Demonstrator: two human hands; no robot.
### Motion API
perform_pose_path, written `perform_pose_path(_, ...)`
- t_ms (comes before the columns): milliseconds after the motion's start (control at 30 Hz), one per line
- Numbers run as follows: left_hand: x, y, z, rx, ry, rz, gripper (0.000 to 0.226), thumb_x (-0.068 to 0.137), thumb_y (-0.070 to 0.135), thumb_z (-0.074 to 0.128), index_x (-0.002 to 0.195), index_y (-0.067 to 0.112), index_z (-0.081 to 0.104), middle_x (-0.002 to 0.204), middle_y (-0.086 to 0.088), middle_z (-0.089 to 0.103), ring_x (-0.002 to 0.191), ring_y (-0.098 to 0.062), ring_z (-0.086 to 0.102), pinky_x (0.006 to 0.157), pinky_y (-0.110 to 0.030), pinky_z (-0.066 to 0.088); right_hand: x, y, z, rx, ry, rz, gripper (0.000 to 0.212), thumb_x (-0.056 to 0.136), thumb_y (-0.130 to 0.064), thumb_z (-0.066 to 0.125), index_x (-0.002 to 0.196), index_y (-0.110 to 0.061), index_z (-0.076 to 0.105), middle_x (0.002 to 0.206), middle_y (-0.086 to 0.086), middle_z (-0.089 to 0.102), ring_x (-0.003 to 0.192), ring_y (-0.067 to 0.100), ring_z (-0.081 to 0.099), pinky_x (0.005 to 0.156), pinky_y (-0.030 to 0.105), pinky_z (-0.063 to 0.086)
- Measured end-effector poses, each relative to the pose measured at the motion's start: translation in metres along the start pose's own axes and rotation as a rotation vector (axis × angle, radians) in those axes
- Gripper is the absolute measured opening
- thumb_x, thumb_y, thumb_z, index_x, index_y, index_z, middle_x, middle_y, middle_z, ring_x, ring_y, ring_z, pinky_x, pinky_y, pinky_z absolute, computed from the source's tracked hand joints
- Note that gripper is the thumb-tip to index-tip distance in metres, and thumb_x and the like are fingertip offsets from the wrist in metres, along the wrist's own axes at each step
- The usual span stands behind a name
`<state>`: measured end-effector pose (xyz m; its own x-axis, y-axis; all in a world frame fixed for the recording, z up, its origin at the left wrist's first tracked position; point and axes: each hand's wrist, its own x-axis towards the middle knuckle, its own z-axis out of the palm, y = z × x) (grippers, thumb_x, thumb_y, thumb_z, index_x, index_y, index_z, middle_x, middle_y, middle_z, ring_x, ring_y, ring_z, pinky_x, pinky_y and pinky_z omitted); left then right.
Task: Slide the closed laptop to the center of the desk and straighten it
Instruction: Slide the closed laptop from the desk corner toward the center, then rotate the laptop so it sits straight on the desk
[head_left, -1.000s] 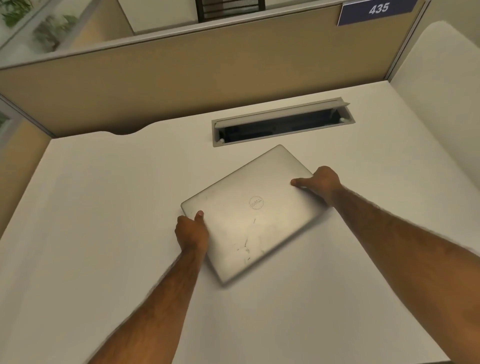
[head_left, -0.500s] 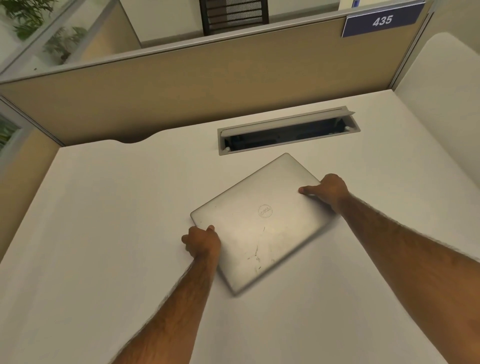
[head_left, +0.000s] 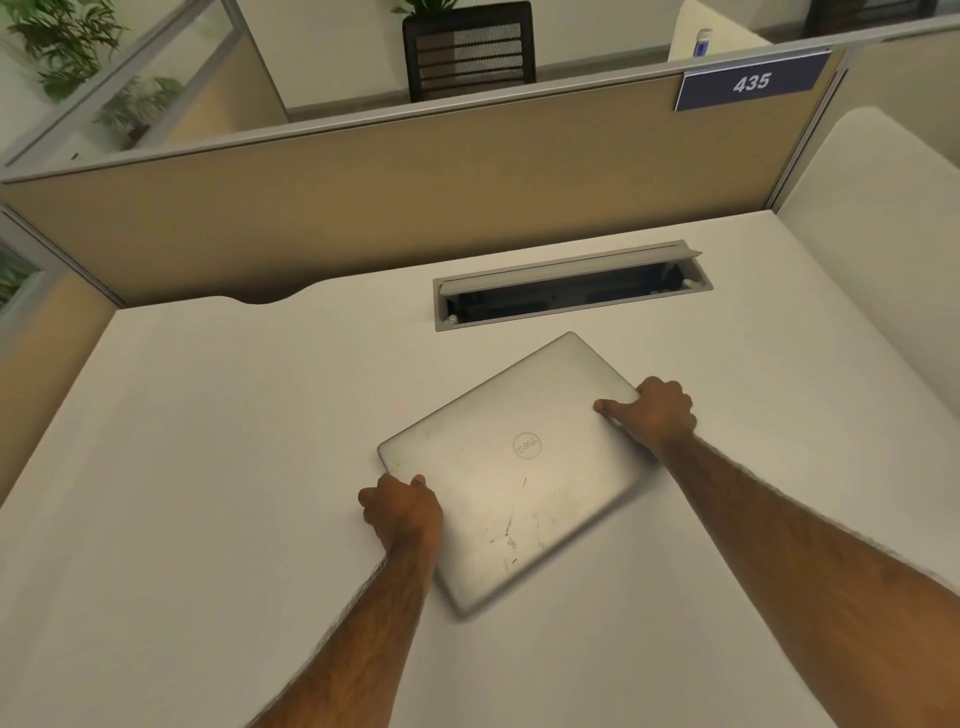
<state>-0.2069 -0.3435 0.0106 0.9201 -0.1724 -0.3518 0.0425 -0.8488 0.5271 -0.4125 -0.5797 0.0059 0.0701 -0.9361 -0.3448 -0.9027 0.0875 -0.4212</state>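
Observation:
A closed silver laptop (head_left: 519, 467) lies flat on the white desk (head_left: 208, 467), turned at an angle so one corner points toward the cable tray. My left hand (head_left: 402, 512) grips its left edge near the front-left corner, thumb on the lid. My right hand (head_left: 657, 413) holds the right edge, with the thumb pressed on top of the lid. The lid shows a round logo and some scratches.
An open grey cable tray (head_left: 571, 286) is sunk into the desk just behind the laptop. A tan partition (head_left: 415, 182) closes the back, with a blue 435 sign (head_left: 750, 83). A white side panel (head_left: 883, 208) stands at the right.
The laptop has stayed at nearly the same angle while both hands keep hold. My left hand has slid a little along the edge toward the corner. The view has tilted up.

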Motion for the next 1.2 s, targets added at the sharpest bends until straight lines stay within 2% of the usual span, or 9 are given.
perform_pose_path(267, 0.011, 0.007, -0.007, 0.055, 0.007, 0.089, 0.047, 0.093, 0.027, 0.06, 0.13, -0.001, 0.051, 0.129, -0.023, 0.049, 0.119, -0.042, 0.051, 0.091, -0.049, 0.049, -0.034, 0.009, 0.007, 0.069, 0.106, 0.0, 0.061, 0.085, -0.052, 0.067, 0.132, -0.014, 0.058, 0.13, 0.015, 0.052, 0.125, 0.038, 0.047, 0.099, 0.048, 0.04)
perform_pose_path(433, 0.036, 0.03, -0.008, 0.352, 0.007, 0.495, 0.066, 0.093, 0.026, 0.059, 0.151, 0.012, 0.031, 0.149, -0.013, 0.035, 0.133, -0.034, 0.04, 0.108, -0.043, 0.038, -0.092, 0.025, 0.009, 0.459, 0.352, 0.232, 0.05, 0.086, -0.027, 0.068, 0.131, -0.008, 0.056, 0.134, 0.022, 0.048, 0.123, 0.045, 0.048, 0.1, 0.054, 0.042)
perform_pose_path(567, 0.052, 0.056, 0.005, 0.368, -0.264, 0.623, 0.06, 0.095, 0.023, 0.052, 0.152, 0.02, 0.033, 0.151, -0.009, 0.039, 0.137, -0.03, 0.04, 0.11, -0.04, 0.035, -0.128, 0.023, 0.022, 0.794, 0.177, 0.475, 0.053, 0.086, -0.025, 0.067, 0.13, -0.001, 0.049, 0.135, 0.026, 0.049, 0.111, 0.044, 0.057, 0.096, 0.051, 0.05)
perform_pose_path(633, 0.054, 0.067, 0.011, 0.375, -0.362, 0.644, 0.059, 0.096, 0.025, 0.05, 0.152, 0.019, 0.034, 0.152, -0.009, 0.04, 0.139, -0.029, 0.039, 0.113, -0.038, 0.032, -0.137, 0.016, 0.026, 0.966, 0.065, 0.55, 0.05, 0.087, -0.025, 0.066, 0.124, 0.001, 0.047, 0.123, 0.023, 0.056, 0.094, 0.038, 0.06, 0.083, 0.051, 0.056)
perform_pose_path(700, 0.053, 0.077, 0.016, 0.369, -0.411, 0.657, 0.059, 0.094, 0.026, 0.051, 0.151, 0.019, 0.036, 0.152, -0.008, 0.041, 0.139, -0.029, 0.039, 0.113, -0.038, 0.033, -0.147, 0.006, 0.028, 1.07, -0.044, 0.599, 0.048, 0.088, -0.027, 0.065, 0.123, 0.0, 0.047, 0.111, 0.018, 0.057, 0.091, 0.036, 0.062, 0.07, 0.045, 0.054)
perform_pose_path(833, 0.052, 0.093, 0.025, 0.39, -0.427, 0.659, 0.059, 0.092, 0.028, 0.053, 0.148, 0.018, 0.039, 0.149, -0.008, 0.044, 0.138, -0.029, 0.04, 0.111, -0.039, 0.035, -0.161, -0.007, 0.031, 1.156, -0.209, 0.623, 0.039, 0.087, -0.026, 0.063, 0.117, -0.002, 0.057, 0.087, 0.01, 0.054, 0.076, 0.029, 0.053, 0.068, 0.039, 0.047)
perform_pose_path(1033, 0.053, 0.104, 0.033, 0.439, -0.412, 0.638, 0.061, 0.09, 0.041, 0.058, 0.144, 0.016, 0.046, 0.145, -0.011, 0.046, 0.133, -0.032, 0.043, 0.107, -0.042, 0.038, -0.166, -0.015, 0.033, 1.187, -0.252, 0.656, 0.032, 0.087, -0.026, 0.062, 0.113, -0.007, 0.059, 0.119, 0.015, 0.065, 0.116, 0.038, 0.061, 0.092, 0.052, 0.048)
perform_pose_path(1100, 0.053, 0.107, 0.037, 0.457, -0.39, 0.624, 0.062, 0.089, 0.047, 0.057, 0.143, 0.019, 0.047, 0.143, -0.011, 0.047, 0.132, -0.033, 0.042, 0.105, -0.043, 0.039, -0.164, -0.015, 0.031, 1.206, -0.26, 0.676, 0.023, 0.088, -0.023, 0.062, 0.106, -0.008, 0.059, 0.112, 0.013, 0.064, 0.112, 0.038, 0.063, 0.091, 0.053, 0.047)
perform_pose_path(1200, 0.054, 0.108, 0.041, 0.441, -0.371, 0.591, 0.061, 0.089, 0.05, 0.057, 0.142, 0.021, 0.049, 0.142, -0.011, 0.048, 0.131, -0.033, 0.043, 0.104, -0.043, 0.039, -0.161, -0.014, 0.029, 1.23, -0.285, 0.69, 0.011, 0.088, -0.019, 0.061, 0.089, -0.009, 0.057, 0.096, 0.013, 0.056, 0.089, 0.032, 0.057, 0.084, 0.05, 0.046)
